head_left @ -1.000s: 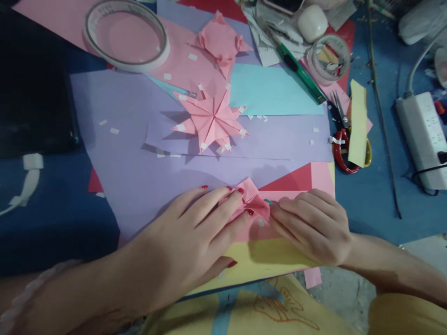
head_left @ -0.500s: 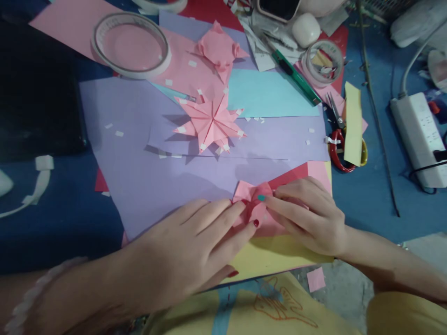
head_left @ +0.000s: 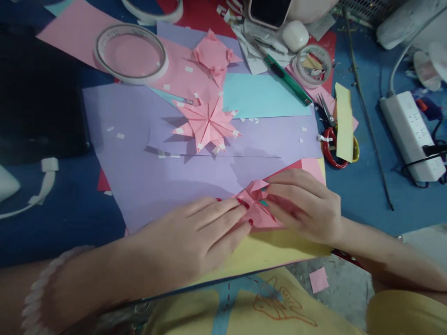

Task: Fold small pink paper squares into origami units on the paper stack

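A small folded pink paper piece point(head_left: 256, 207) lies near the front edge of the table, on top of other coloured sheets. My left hand point(head_left: 206, 228) rests flat, fingers stretched out, with the fingertips pressing on its left side. From the right, my right hand point(head_left: 302, 204) pinches a raised flap of the same paper between thumb and fingers. Part of the folds is hidden under the right fingers. Farther back sits a pink paper star point(head_left: 208, 122) with white tape bits on its points. Behind that is another folded pink piece point(head_left: 212, 55).
Tape rolls point(head_left: 131, 77) point(head_left: 328, 58) stand at the back. A green utility knife point(head_left: 288, 80) and red-handled scissors point(head_left: 331, 144) lie at right, near a power strip point(head_left: 414, 135). A black device point(head_left: 38, 93) occupies the left. Purple sheets point(head_left: 129, 186) spread across the middle.
My right fingers have shifted on the pink paper and now lift a flap at its top. The left hand stays pressed on it. The whole view has shifted slightly.
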{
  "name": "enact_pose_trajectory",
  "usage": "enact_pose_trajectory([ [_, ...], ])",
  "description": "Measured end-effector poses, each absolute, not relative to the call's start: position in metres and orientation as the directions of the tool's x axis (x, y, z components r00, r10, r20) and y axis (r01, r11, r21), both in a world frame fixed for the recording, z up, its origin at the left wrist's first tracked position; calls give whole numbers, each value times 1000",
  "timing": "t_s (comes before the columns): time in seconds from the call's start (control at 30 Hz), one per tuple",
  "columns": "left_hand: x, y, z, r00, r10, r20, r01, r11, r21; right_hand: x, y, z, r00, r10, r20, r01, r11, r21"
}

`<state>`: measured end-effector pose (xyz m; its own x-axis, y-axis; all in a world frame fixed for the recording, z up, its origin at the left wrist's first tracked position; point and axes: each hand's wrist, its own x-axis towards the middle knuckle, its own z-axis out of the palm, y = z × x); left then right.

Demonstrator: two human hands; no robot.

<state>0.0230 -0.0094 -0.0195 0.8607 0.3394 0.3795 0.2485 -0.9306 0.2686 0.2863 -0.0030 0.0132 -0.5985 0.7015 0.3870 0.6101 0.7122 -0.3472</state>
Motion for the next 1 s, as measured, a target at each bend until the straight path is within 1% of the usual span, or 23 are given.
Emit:
enact_pose_trajectory([
  [0.13,27,-14,-17,870,309,384,202,-934,293,280,-5,11,-553,732,399,650,678,-344],
  [0.23,30,-18,-16,863,317,395,190,-925,328,277,-7,10,-556,743,373,665,667,-337],
  [0.37,32,-21,-19,853,324,410,197,-926,321,280,-7,9,-627,685,371,609,728,-315],
  [0.47,31,-22,-21,859,333,388,221,-927,304,284,-8,10,-669,652,357,565,758,-326],
  [0.63,31,-23,-21,892,302,336,209,-935,286,279,-7,14,-611,706,358,585,708,-396],
  [0.77,32,-23,-23,897,306,320,214,-933,291,273,-3,18,-576,754,316,615,654,-440],
  [0.9,32,-25,-25,890,311,332,216,-931,295,269,-2,21,-592,750,296,633,660,-405],
  [1.0,34,-27,-23,889,320,328,227,-929,292,269,-1,23,-625,741,246,637,666,-388],
])
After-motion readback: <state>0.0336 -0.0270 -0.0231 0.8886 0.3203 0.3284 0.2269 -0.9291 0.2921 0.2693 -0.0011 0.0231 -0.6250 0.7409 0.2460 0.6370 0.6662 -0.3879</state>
